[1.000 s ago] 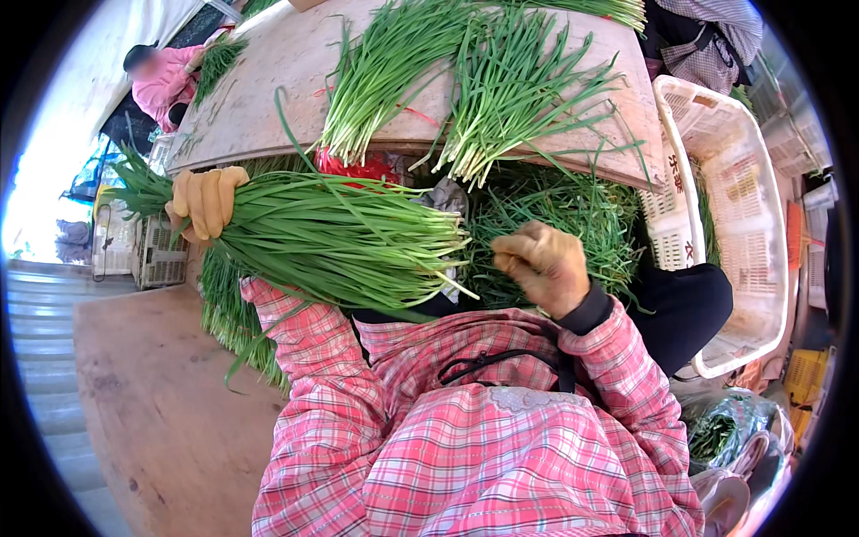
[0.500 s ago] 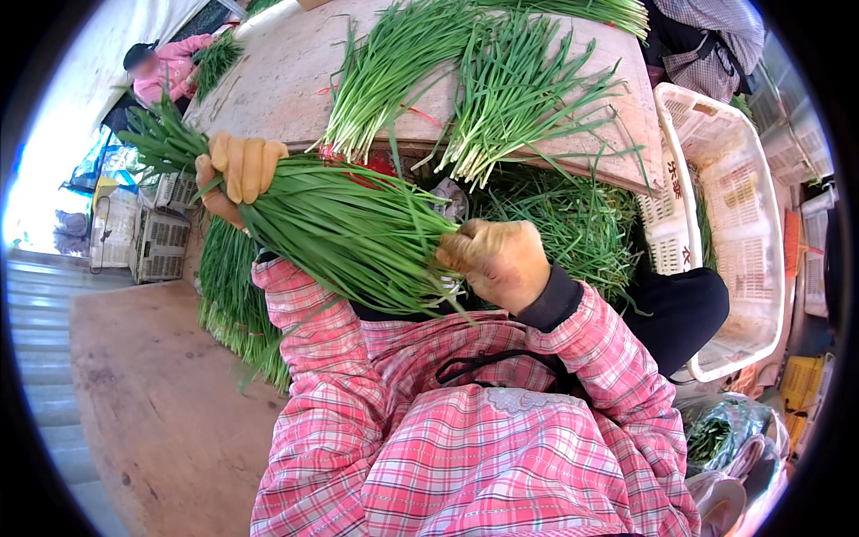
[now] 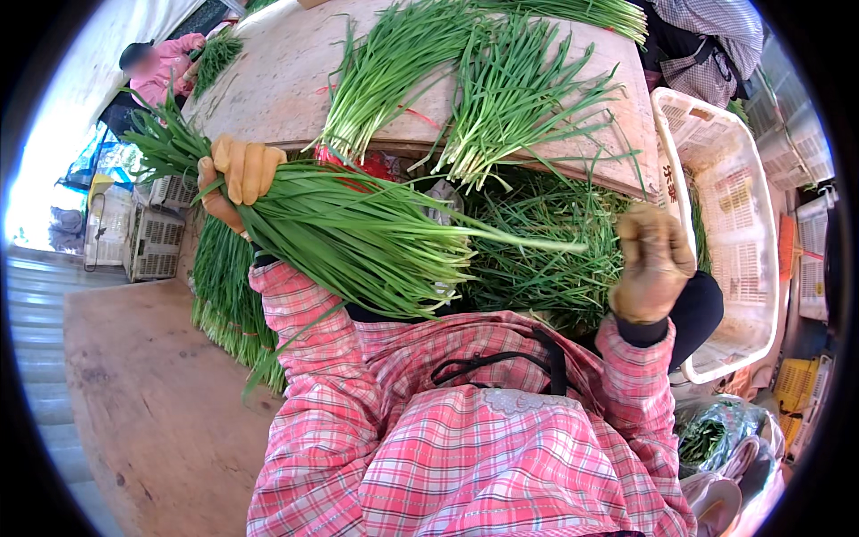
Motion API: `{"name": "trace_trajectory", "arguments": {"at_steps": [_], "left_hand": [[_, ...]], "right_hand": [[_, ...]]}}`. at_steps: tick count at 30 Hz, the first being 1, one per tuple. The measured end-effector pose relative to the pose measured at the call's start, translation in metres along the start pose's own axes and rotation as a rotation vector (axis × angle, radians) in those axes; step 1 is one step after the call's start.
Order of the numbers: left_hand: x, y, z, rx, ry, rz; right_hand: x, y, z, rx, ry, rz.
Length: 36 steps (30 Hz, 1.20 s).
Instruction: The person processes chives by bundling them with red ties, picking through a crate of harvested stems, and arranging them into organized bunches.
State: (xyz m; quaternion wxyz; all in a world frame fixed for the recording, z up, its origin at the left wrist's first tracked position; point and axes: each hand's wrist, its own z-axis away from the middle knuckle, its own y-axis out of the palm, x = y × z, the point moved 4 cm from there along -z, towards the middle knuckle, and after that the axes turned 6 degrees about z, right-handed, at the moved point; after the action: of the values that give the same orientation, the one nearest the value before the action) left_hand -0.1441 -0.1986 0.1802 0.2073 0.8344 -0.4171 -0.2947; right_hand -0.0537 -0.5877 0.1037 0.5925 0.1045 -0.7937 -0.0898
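Observation:
My left hand (image 3: 240,179), in a tan glove, is closed around a thick bunch of garlic chives (image 3: 358,237) in front of my chest. The leafy tips stick out left of my fist, and the pale cut ends fan toward the right. One pale stalk (image 3: 537,242) juts well beyond the others toward my right hand (image 3: 653,259). That hand, also gloved, is raised near my right knee, apart from the bunch. Its fingers look bent but are smeared by motion, and nothing clear shows in them. Loose green leaves (image 3: 555,233) are heaped below and between the hands.
Ahead, a wooden board (image 3: 277,80) carries several chive bundles (image 3: 528,98). A white plastic crate (image 3: 729,170) stands at the right, above a clear plastic bag (image 3: 725,438). More chives (image 3: 228,295) lie at my left beside a brown board (image 3: 170,385). Another person (image 3: 165,67) holds greens at far left.
My right hand has let go of the stalk ends and swung right, away from the bunch. A single stalk now sticks out there. My left hand keeps its grip, almost still.

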Motion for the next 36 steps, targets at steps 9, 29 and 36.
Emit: {"name": "trace_trajectory", "arguments": {"at_steps": [9,29,36], "left_hand": [[-0.012,0.003,0.013,0.02,0.048,-0.03],[-0.017,0.018,0.005,0.232,0.002,-0.044],[0.002,0.023,-0.002,0.306,-0.038,0.043]], "right_hand": [[-0.073,-0.08,-0.007,0.531,0.132,1.246],[-0.055,0.058,0.029,0.658,-0.499,0.778],[-0.077,0.028,0.007,0.895,-0.158,1.05]]}}
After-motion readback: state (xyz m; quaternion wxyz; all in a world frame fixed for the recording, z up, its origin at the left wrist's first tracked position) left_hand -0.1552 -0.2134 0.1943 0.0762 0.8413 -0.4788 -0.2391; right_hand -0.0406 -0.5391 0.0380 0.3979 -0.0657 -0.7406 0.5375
